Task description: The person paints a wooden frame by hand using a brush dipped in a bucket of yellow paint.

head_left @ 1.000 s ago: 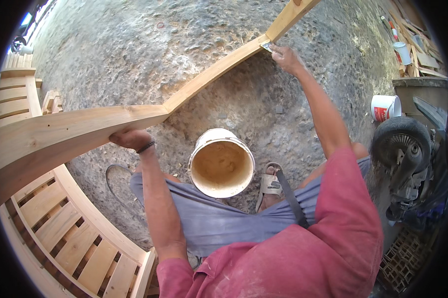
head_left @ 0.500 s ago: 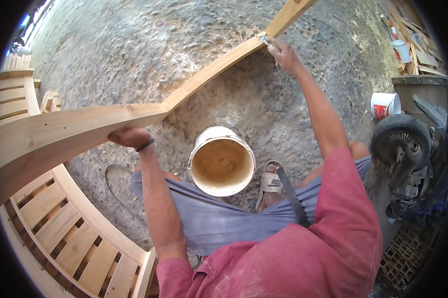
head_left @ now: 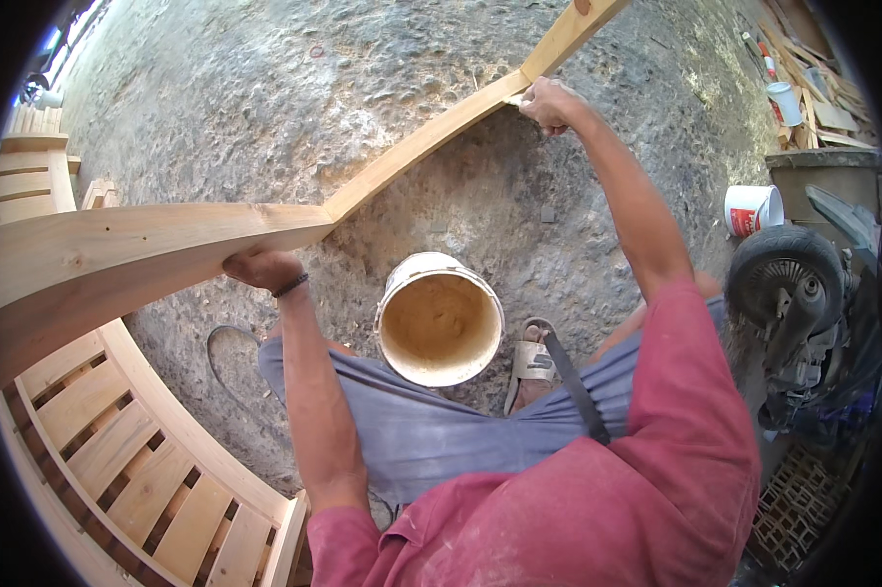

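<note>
Wooden frame (head_left: 426, 134) runs ahead of the person, past the bucket (head_left: 426, 262). Right hand (head_left: 555, 104): fingers pinching small tool (head_left: 513, 100) near upper joint. Left hand (head_left: 265, 271): fingers curled underneath, clenched or not, can't tell. Best: steady support, tool flat, light even strokes. Pale knotty wood, angled joints; round whitish bucket, tan lumpy contents (head_left: 436, 318); pitted floor (head_left: 265, 127).
</note>
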Demonstrator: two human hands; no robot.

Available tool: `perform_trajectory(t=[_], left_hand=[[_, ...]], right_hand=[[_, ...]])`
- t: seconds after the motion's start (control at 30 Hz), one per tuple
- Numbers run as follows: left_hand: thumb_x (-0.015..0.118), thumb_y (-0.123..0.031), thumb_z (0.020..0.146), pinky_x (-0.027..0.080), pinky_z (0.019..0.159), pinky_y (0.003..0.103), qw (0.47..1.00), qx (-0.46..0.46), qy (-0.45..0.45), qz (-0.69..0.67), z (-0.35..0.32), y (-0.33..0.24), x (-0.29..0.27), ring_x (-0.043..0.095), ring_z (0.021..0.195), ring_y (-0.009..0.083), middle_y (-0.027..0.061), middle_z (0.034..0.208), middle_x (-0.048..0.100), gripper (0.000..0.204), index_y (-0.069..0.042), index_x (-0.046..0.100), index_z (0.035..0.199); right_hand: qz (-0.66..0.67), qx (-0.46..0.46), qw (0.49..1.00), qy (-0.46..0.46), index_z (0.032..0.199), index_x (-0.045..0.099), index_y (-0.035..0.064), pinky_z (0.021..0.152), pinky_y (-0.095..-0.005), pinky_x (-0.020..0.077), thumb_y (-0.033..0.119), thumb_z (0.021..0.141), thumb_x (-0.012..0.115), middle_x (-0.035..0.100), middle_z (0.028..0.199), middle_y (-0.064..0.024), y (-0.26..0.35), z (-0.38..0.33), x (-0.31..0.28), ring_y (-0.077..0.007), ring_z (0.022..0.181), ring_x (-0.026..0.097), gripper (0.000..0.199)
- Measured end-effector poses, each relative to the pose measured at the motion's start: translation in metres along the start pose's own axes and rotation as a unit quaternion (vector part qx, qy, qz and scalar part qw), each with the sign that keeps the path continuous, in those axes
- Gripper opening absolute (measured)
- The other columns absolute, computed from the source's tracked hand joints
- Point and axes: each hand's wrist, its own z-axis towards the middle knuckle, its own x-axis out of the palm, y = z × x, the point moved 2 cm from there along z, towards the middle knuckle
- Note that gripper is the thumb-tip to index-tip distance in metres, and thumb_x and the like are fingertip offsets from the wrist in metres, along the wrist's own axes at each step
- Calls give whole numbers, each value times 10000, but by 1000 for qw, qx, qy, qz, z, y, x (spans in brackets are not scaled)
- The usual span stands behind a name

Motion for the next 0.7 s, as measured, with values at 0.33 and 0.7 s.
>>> perform_trajectory(t=[0.33, 0.7], left_hand=[[421, -251, 965, 437, 794, 486, 999, -52, -11, 3, -4, 11, 4, 534, 899, 380, 243, 998, 551, 358, 77, 547, 1035], [392, -444, 979, 446, 767, 483, 969, -152, 28, -194, -7, 4, 5, 531, 928, 357, 252, 1082, 481, 555, 79, 526, 1107]], right_hand=[[-253, -157, 911, -285, 1344, 528, 167, 491, -284, 535, 213, 896, 504, 689, 775, -55, -4, -63, -15, -148, 543, 603, 451], [-443, -96, 802, -388, 1421, 419, 184, 342, -205, 439, 134, 962, 474, 542, 571, -29, 19, -141, -105, -80, 384, 435, 465]])
